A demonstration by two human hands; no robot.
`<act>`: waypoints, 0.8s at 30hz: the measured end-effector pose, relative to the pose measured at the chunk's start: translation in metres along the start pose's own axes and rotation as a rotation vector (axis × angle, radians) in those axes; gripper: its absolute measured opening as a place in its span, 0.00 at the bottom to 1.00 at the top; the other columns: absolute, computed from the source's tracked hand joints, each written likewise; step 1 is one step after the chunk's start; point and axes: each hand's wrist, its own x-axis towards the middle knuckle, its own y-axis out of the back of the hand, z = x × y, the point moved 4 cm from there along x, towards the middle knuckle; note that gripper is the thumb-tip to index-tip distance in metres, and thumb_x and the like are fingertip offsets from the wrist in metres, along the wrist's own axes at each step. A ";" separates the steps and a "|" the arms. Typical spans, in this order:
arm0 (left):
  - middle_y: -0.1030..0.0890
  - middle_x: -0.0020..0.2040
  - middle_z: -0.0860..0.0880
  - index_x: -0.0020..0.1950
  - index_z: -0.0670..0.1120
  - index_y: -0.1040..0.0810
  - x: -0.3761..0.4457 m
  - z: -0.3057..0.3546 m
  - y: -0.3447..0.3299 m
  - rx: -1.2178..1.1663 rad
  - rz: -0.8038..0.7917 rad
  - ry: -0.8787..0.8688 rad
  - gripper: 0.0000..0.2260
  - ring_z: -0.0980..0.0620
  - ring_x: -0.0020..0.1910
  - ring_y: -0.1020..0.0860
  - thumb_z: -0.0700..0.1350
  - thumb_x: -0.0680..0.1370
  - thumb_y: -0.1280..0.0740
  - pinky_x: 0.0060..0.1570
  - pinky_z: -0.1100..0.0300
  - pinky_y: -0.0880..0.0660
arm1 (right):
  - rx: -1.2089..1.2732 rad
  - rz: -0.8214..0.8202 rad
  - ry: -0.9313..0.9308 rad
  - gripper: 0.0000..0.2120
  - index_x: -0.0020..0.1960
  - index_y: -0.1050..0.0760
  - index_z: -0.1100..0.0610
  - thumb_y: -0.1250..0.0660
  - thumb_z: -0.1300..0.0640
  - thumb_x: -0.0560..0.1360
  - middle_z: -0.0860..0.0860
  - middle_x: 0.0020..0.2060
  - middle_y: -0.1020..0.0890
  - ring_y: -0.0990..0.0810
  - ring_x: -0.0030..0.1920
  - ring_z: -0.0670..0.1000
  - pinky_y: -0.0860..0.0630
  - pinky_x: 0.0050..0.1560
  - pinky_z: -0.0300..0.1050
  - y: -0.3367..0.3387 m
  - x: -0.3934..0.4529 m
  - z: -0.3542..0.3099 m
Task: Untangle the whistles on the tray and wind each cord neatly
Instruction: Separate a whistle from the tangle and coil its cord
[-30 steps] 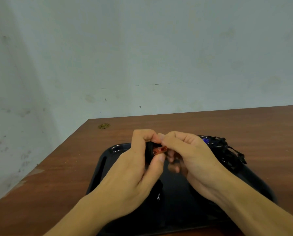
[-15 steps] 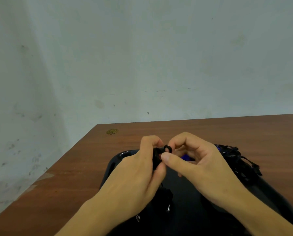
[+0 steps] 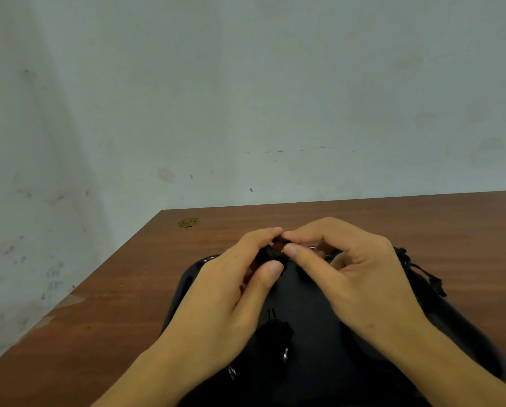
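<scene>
head view: left hand and right hand, raised together over the black tray, both pinch one dark whistle and its cord, seemingly to keep the winding tight, while a tangle of cords waits at the tray's right edge.

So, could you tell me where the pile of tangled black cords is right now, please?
In the head view, the tangled cords lie at the far right edge of the black tray, just beyond the right hand.
</scene>
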 end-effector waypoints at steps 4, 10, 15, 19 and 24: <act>0.17 0.42 0.59 0.63 0.61 0.25 0.000 -0.001 0.002 -0.074 0.103 0.068 0.12 0.57 0.33 0.19 0.53 0.79 0.36 0.34 0.63 0.23 | 0.001 0.082 0.017 0.05 0.48 0.15 0.50 0.24 0.58 0.73 0.43 0.38 0.16 0.18 0.36 0.49 0.28 0.34 0.31 -0.001 -0.001 -0.003; 0.16 0.38 0.46 0.54 0.53 0.21 0.000 0.002 0.001 -0.340 0.163 0.159 0.07 0.47 0.28 0.19 0.46 0.77 0.30 0.29 0.57 0.21 | 0.089 0.138 -0.033 0.05 0.49 0.16 0.48 0.27 0.55 0.75 0.44 0.37 0.16 0.19 0.35 0.50 0.26 0.29 0.38 -0.004 -0.004 -0.004; 0.17 0.37 0.38 0.53 0.45 0.24 0.002 -0.003 -0.003 -0.606 0.143 0.226 0.07 0.43 0.27 0.21 0.44 0.76 0.31 0.26 0.55 0.24 | 0.224 0.093 -0.119 0.08 0.48 0.16 0.43 0.27 0.55 0.73 0.50 0.36 0.16 0.21 0.33 0.52 0.23 0.31 0.52 -0.006 -0.007 -0.004; 0.19 0.36 0.37 0.52 0.46 0.22 0.004 -0.002 -0.004 -0.822 0.092 0.259 0.04 0.43 0.26 0.23 0.41 0.78 0.30 0.24 0.58 0.26 | 0.366 -0.027 -0.162 0.08 0.46 0.18 0.44 0.25 0.57 0.73 0.47 0.32 0.18 0.23 0.32 0.53 0.22 0.32 0.52 -0.006 -0.005 -0.007; 0.21 0.31 0.38 0.55 0.46 0.20 0.001 0.000 -0.006 -0.962 0.030 0.286 0.09 0.45 0.25 0.23 0.44 0.76 0.33 0.26 0.58 0.25 | 0.393 -0.213 -0.145 0.11 0.50 0.20 0.48 0.26 0.51 0.69 0.45 0.41 0.20 0.18 0.43 0.54 0.20 0.41 0.56 -0.004 -0.002 -0.006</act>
